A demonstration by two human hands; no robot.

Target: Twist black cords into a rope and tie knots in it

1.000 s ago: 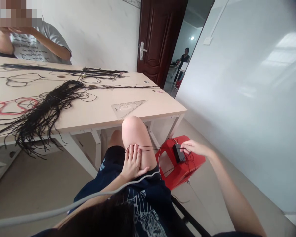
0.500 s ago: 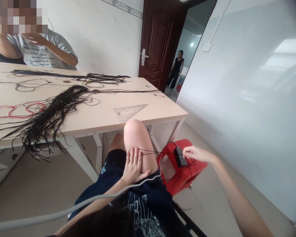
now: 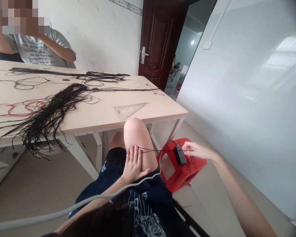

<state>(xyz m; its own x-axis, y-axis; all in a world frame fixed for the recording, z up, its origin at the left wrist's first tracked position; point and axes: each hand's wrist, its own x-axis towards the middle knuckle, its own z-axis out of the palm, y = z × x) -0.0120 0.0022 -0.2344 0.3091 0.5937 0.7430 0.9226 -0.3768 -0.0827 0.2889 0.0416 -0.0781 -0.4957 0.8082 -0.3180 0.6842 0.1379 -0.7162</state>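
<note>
Nearby, a pale cable [image 3: 39, 218] crosses at the wrist of the left hand [image 3: 133, 166], which lies flat on the thigh [image 3: 147, 159], fingers straight and side by side over a thin black cord [image 3: 160, 150]. The cord stretches almost straight to the right hand [image 3: 194, 150], whose fingers are pinched on it above a red stool [image 3: 180, 179] bearing a black box [image 3: 180, 156]. Apparently the step in hand is tensioning the cord while pressing it to the thigh; the next move would call for flat pressure from the left and an even pull from the right. Farther off, the surface [image 3: 101, 112] carries a clear set square [image 3: 123, 113] and a bundle of black cords [image 3: 51, 108]; behind it is a person in grey [image 3: 40, 51].
</note>
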